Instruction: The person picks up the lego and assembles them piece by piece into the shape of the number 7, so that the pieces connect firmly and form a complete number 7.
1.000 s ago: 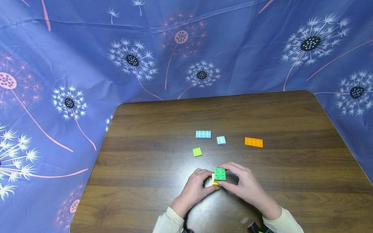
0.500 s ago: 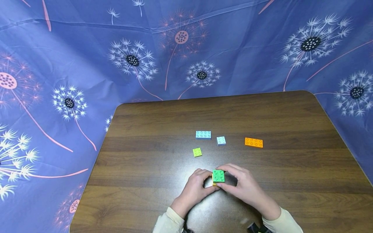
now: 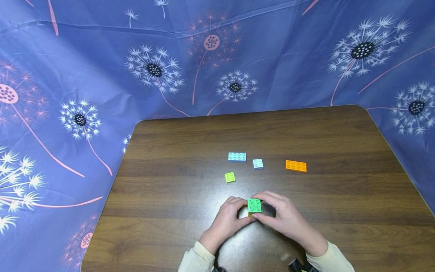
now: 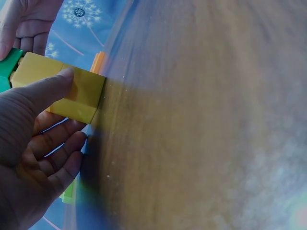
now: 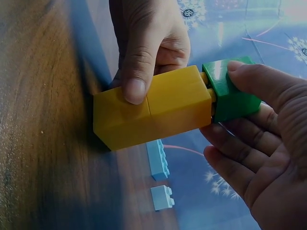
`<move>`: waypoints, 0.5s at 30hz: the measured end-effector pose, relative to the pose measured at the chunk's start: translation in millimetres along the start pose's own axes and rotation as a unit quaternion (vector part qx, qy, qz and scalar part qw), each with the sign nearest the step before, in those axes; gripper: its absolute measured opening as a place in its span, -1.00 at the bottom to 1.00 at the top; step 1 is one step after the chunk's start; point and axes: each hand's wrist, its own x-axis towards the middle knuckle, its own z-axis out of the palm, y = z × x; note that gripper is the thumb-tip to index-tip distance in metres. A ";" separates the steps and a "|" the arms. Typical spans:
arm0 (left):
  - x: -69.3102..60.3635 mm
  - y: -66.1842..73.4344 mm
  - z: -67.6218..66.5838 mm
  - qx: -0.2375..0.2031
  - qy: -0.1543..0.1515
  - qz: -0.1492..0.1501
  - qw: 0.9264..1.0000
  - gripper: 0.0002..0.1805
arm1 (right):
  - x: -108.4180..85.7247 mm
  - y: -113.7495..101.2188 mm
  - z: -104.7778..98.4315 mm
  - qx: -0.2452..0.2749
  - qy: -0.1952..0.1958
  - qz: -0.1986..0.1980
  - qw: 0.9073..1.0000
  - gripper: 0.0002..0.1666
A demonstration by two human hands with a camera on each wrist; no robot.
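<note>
My left hand grips a stack of two yellow toy bricks, its thumb across their side. The stack stands upright on the wooden table, and its lower end meets the tabletop. On its top end, my right hand pinches a green four-stud brick between thumb and fingers. A narrow gap with yellow studs showing separates the green brick from the upper yellow brick in the right wrist view. From the head view, the green brick hides most of the stack.
Beyond the hands lie a lime-green brick, a light blue eight-stud brick and a pale blue four-stud brick. An orange eight-stud brick lies farther right. Blue dandelion-print cloth hangs behind the table.
The green brick has shifted slightly left and toward me in my right hand, now lined up over the yellow stack. My left hand has stayed in place.
</note>
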 end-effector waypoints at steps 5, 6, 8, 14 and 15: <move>0.2 0.6 -0.8 0.001 0.000 -0.002 1.000 -0.66 | 0.6 -2.3 -0.3 -0.015 0.001 -0.005 1.000 -0.49; 0.2 0.8 -0.8 0.001 -0.001 -0.003 1.000 -0.66 | 0.7 -2.6 -0.3 -0.016 0.003 -0.008 1.000 -0.49; 0.1 0.9 -0.8 0.000 -0.002 -0.004 1.000 -0.66 | 0.8 -3.2 -0.3 -0.019 0.005 -0.012 1.000 -0.49; 0.1 0.8 -0.4 0.000 0.001 -0.003 1.000 -0.67 | 1.0 -4.1 -0.3 -0.021 0.005 -0.016 1.000 -0.50; 0.1 0.8 -0.3 0.000 0.001 -0.003 1.000 -0.67 | 0.9 -4.1 -0.3 -0.021 0.004 -0.016 1.000 -0.50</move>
